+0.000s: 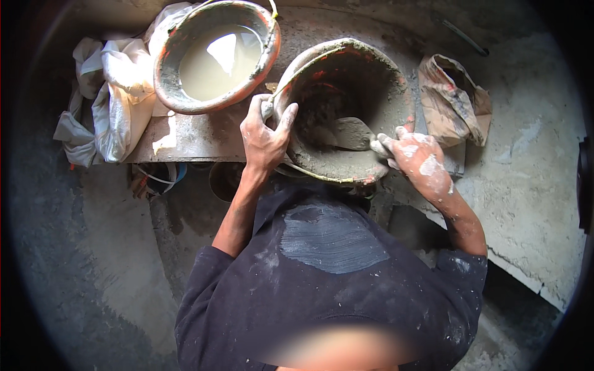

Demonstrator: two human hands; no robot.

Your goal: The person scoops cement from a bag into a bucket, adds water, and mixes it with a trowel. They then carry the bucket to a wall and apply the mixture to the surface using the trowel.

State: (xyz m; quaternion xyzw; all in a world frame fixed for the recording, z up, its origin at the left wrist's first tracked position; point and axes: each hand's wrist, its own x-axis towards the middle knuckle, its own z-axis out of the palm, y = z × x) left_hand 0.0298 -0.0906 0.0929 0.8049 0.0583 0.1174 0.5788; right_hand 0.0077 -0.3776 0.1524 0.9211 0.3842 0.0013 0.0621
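Observation:
My left hand (265,133) is closed on the left edge of a large mortar-coated bucket (387,80), at its rim and thin yellowish handle. My right hand (416,161), caked with pale patches, grips a trowel whose handle is mostly hidden by my fingers. The trowel's flat blade (351,135) lies inside that bucket, coated in wet grey mix. Dark, lumpy material sits deeper in the bucket. Left of it, a second dirty bucket (260,73) holds cloudy, greyish water and has its handle up at the back.
Both buckets rest on a concrete ledge (210,139). White woven sacks (120,114) are piled at the left, and a crumpled brown paper bag (458,99) lies right. Below the ledge are more containers (162,179). A metal rod (467,38) lies at the back right.

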